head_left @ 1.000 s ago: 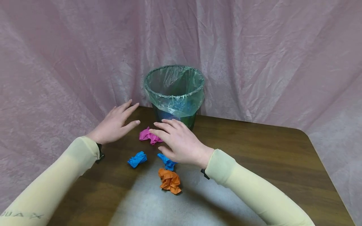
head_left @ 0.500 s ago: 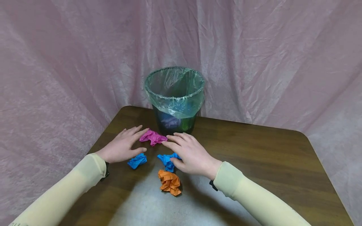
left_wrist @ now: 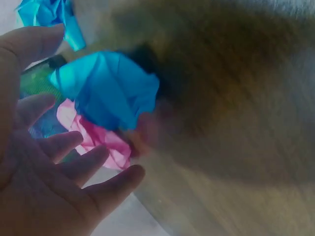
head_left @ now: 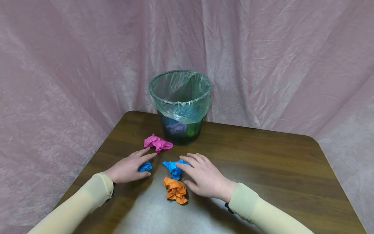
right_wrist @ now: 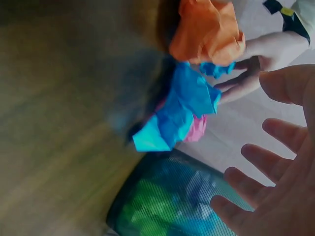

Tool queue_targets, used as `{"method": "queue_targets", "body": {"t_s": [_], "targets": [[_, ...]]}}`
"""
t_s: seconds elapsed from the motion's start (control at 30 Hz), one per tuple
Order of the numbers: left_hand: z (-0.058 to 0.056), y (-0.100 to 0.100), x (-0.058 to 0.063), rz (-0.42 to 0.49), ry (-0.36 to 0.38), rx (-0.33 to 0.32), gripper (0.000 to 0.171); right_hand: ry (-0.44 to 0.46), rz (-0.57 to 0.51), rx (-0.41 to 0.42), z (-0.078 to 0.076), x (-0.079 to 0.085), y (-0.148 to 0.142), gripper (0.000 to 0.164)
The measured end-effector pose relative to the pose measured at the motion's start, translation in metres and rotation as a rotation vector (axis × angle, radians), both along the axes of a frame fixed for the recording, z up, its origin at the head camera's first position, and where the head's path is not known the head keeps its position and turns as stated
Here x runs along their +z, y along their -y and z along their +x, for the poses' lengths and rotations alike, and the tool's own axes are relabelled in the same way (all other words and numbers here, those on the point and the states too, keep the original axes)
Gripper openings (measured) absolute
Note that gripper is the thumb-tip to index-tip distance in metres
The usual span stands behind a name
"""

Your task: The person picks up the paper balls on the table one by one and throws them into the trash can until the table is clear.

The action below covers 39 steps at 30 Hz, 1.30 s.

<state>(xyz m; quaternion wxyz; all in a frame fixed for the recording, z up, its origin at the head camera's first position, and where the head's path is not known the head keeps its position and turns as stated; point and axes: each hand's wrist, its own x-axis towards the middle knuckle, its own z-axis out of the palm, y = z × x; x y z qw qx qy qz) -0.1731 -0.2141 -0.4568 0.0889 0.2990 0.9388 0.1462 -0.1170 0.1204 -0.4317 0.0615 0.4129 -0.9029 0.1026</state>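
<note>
My left hand (head_left: 128,167) reaches over a crumpled blue paper (head_left: 145,166) on the left, partly covering it in the head view. In the left wrist view its fingers are spread beside that blue paper (left_wrist: 110,88), holding nothing. My right hand (head_left: 205,178), fingers relaxed and apart, hovers by a second crumpled blue paper (head_left: 173,169) and overlaps its right end. Just in front of that one lies a crumpled orange paper (head_left: 175,191), near the right thumb. A crumpled pink paper (head_left: 157,143) lies beyond the left fingertips.
A mesh waste bin (head_left: 182,133) with a green plastic liner (head_left: 181,109) stands at the back of the wooden table (head_left: 257,156). Coloured contents show through its mesh. Pink curtains (head_left: 87,65) hang behind and along the sides.
Both hands have drawn back from near the bin toward the person and lower. The left now overlaps the left blue paper; the right has also shifted rightward. The papers have stayed put.
</note>
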Motion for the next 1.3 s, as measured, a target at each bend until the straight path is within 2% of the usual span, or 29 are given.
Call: {"method": "queue_targets", "body": {"t_s": [0.1, 0.23, 0.37, 0.5, 0.8, 1.07, 1.23, 1.3], "targets": [[0.002, -0.003, -0.003, -0.023, 0.031, -0.01, 0.075, 0.021, 0.018, 0.016, 0.007, -0.005, -0.002, 0.061], [0.002, -0.005, -0.006, -0.043, 0.029, -0.028, 0.071, 0.006, 0.021, 0.029, 0.013, -0.01, -0.005, 0.062], [0.003, -0.006, -0.008, -0.045, 0.006, -0.045, 0.068, -0.028, 0.011, 0.036, 0.015, -0.014, -0.005, 0.061], [0.004, -0.009, -0.011, -0.055, 0.001, -0.058, 0.064, -0.018, 0.001, 0.049, 0.017, -0.017, -0.005, 0.062], [0.004, -0.008, -0.013, -0.017, -0.047, -0.107, 0.042, 0.014, -0.014, 0.055, 0.019, -0.02, -0.003, 0.061], [0.011, 0.001, -0.011, 0.082, -0.06, -0.076, 0.017, 0.024, -0.008, 0.066, 0.018, -0.023, 0.003, 0.063], [0.011, 0.002, -0.005, 0.089, -0.052, -0.008, 0.02, 0.017, -0.015, 0.078, 0.017, -0.021, 0.005, 0.062], [0.01, 0.002, 0.0, 0.097, -0.069, -0.008, 0.021, 0.016, -0.016, 0.079, 0.016, -0.02, 0.004, 0.062]]}}
